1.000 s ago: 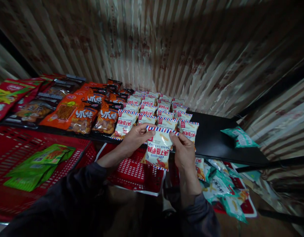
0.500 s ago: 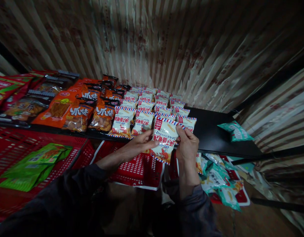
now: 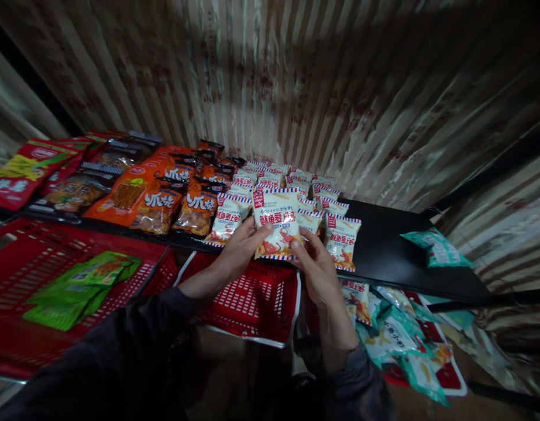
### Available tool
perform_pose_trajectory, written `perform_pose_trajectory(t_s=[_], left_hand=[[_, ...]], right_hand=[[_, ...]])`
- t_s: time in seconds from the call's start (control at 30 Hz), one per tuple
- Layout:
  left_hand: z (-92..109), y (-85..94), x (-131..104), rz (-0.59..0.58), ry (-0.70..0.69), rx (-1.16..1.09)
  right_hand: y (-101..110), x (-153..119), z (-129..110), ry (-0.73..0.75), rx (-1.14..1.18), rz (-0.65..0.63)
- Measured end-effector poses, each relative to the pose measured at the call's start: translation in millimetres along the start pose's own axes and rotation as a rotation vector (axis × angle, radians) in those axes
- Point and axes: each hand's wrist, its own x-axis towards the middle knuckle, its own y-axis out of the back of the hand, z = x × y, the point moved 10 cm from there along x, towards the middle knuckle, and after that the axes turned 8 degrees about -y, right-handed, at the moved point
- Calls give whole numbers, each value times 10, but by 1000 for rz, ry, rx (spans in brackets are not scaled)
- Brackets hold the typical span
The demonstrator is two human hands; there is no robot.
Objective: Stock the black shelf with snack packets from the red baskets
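Observation:
A white snack bag with red lettering is held upright between both hands at the front edge of the black shelf. My left hand grips its left side, thumb on the front. On the lower right corner, my right hand pinches the same bag. Behind and beside it stand rows of matching white bags, partly hidden by the held one. Orange and black snack bags lie just left of those rows.
Below the shelf are a red basket in the middle, another red basket with green packets at left, and teal bags piled at right. One teal bag lies at the shelf's right end. A striped curtain hangs behind.
Both hands have moved left with the bag, which now stands straighter and lower against the row. My right hand has slid from its upper right to the lower right corner. The view has shifted slightly.

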Motion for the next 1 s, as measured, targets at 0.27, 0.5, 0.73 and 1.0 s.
perform_pose_trajectory(t_s=[0.27, 0.5, 0.73, 1.0], left_hand=[[14, 87, 10, 55, -22, 16], [85, -45, -40, -49, 32, 13], [52, 16, -26, -10, 41, 56], [109, 31, -45, 10, 20, 101]], right_hand=[[-164, 25, 112, -11, 56, -40], [-121, 30, 83, 6, 55, -24], [-125, 19, 103, 3, 60, -55], [-131, 17, 114, 4, 64, -67]])
